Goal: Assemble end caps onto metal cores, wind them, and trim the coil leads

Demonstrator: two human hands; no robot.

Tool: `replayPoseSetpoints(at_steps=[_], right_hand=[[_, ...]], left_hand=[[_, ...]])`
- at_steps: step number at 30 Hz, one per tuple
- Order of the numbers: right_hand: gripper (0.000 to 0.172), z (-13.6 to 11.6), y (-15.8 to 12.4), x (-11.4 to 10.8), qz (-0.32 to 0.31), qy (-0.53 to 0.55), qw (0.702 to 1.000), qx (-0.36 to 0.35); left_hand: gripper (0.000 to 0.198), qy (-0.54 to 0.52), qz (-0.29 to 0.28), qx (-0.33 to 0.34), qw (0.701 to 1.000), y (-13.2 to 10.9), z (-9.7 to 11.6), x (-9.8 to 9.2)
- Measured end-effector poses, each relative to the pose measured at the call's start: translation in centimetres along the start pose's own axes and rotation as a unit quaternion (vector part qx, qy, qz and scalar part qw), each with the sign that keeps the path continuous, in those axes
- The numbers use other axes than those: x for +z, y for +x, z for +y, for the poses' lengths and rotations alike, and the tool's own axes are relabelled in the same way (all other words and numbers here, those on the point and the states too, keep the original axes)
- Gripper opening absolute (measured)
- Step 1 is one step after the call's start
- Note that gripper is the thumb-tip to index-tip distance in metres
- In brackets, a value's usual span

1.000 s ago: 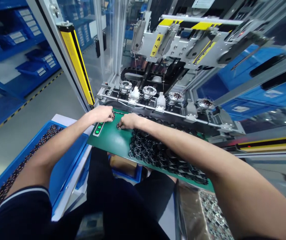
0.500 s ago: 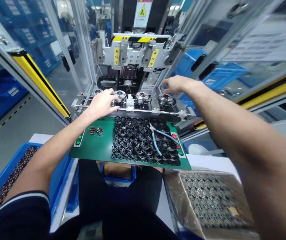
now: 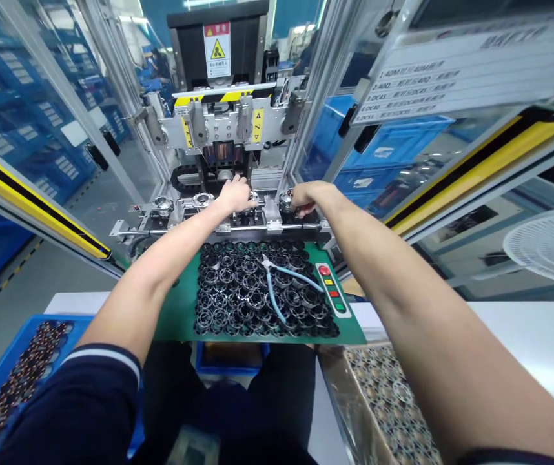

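My left hand (image 3: pixel 237 195) reaches over the machine's front rail, its fingers curled round the edge of a ring-shaped motor part (image 3: pixel 254 197) seated in a holder. At the rightmost holder, my right hand (image 3: pixel 307 196) has its fingers bent down over another ring-shaped motor part (image 3: pixel 286 199); its fingertips are partly hidden. Two more holders, a left one (image 3: pixel 162 206) and a middle one (image 3: pixel 203 201), carry round metal pieces. Below the rail, rows of black rings (image 3: pixel 238 284) cover much of a green mat (image 3: pixel 177 313). Blue-handled nippers (image 3: pixel 273 284) lie open on those rings.
A control panel (image 3: pixel 332 290) with coloured buttons sits at the mat's right. Copper-coloured parts fill a blue bin (image 3: pixel 78 323) at lower left; a lined carton (image 3: pixel 354 400) of metal rings stands at lower right. Yellow-black posts (image 3: pixel 39 210) flank the machine opening. A white fan (image 3: pixel 548 245) is far right.
My left hand has shifted right from the second holder to the third. My right hand has come down onto the rightmost holder. The camera view has turned right.
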State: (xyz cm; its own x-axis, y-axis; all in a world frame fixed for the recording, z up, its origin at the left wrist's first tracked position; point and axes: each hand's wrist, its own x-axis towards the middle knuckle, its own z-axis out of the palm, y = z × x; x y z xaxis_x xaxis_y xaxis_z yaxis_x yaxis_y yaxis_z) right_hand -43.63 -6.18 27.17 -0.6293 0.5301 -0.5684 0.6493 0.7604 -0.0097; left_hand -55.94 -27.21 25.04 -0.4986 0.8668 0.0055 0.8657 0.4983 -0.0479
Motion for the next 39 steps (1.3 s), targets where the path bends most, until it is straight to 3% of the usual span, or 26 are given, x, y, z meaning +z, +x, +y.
replayPoseSetpoints(at_steps=[3, 6, 9, 11, 13, 15, 17, 19, 20, 23, 26, 28, 30, 32, 34, 35, 37, 39], right_hand=[[0.044, 0.1, -0.7, -2.0, 0.001, 0.010, 1.000, -0.010], [0.060, 0.9, -2.8, -5.2, 0.036, 0.018, 0.999, -0.030], [0.088, 2.3, -6.8, -7.1, 0.083, 0.015, 0.995, -0.055], [0.093, 3.7, -10.9, -6.1, 0.121, -0.014, 0.988, -0.098], [0.070, 5.2, -16.1, -3.0, 0.160, -0.052, 0.970, -0.177], [0.037, 6.5, -21.9, 1.9, 0.164, -0.038, 0.946, -0.279], [0.034, 7.4, -27.4, 7.7, 0.111, 0.031, 0.918, -0.378], [0.030, 7.8, -31.9, 13.3, 0.040, 0.105, 0.913, -0.392], [0.024, 8.0, -33.5, 15.7, 0.016, 0.118, 0.914, -0.389], [0.002, 8.5, -35.9, 21.1, 0.032, 0.111, 0.913, -0.391], [0.015, 9.7, -36.2, 23.9, 0.058, 0.114, 0.912, -0.389], [0.017, 10.1, -36.2, 24.8, 0.068, 0.127, 0.905, -0.400], [0.022, 9.4, -36.2, 25.0, 0.059, 0.131, 0.894, -0.425], [0.026, 6.9, -36.1, 24.7, 0.037, 0.115, 0.877, -0.464], [0.026, 2.6, -35.3, 23.9, 0.033, 0.069, 0.856, -0.511], [0.025, -0.1, -34.5, 23.4, 0.041, 0.036, 0.846, -0.530], [0.027, -6.4, -32.5, 22.7, 0.074, -0.054, 0.836, -0.541], [0.026, -13.1, -29.9, 22.5, 0.090, -0.082, 0.836, -0.535]], left_hand=[[0.052, 0.015, -0.033, -0.007, 0.999, 0.8, -0.1, 0.6], [0.051, 0.026, -0.052, -0.002, 0.998, 1.2, -0.3, 0.6], [0.051, 0.034, -0.052, 0.010, 0.998, 1.5, -0.5, 0.0], [0.051, 0.032, -0.049, 0.017, 0.998, 1.3, -0.7, -0.3], [0.049, 0.026, -0.040, 0.017, 0.999, 0.8, -0.7, -0.1], [0.048, 0.018, -0.023, 0.013, 0.999, 0.1, -0.5, 0.5], [0.048, 0.010, -0.007, 0.009, 1.000, -0.7, -0.1, 1.0], [0.048, 0.003, 0.007, 0.008, 1.000, -1.1, 0.4, 0.9], [0.047, -0.002, 0.015, 0.007, 1.000, -1.2, 0.6, 0.4], [0.058, -0.020, 0.056, -0.007, 0.998, -1.1, 0.8, -2.4], [0.069, -0.051, 0.124, -0.031, 0.990, -2.6, -0.6, -5.9], [0.061, -0.085, 0.179, 0.000, 0.980, -5.8, -2.7, -7.3], [0.049, -0.115, 0.202, 0.070, 0.970, -11.3, -5.3, -7.4], [0.046, -0.133, 0.145, 0.114, 0.974, -18.3, -7.8, -6.1], [0.043, -0.146, 0.004, 0.067, 0.987, -25.5, -9.7, -3.7], [0.040, -0.142, -0.040, 0.038, 0.988, -28.7, -10.5, -2.2], [0.031, -0.127, -0.103, -0.016, 0.986, -34.0, -11.7, 1.1], [0.025, -0.108, -0.129, -0.072, 0.983, -37.4, -12.4, 4.4]])
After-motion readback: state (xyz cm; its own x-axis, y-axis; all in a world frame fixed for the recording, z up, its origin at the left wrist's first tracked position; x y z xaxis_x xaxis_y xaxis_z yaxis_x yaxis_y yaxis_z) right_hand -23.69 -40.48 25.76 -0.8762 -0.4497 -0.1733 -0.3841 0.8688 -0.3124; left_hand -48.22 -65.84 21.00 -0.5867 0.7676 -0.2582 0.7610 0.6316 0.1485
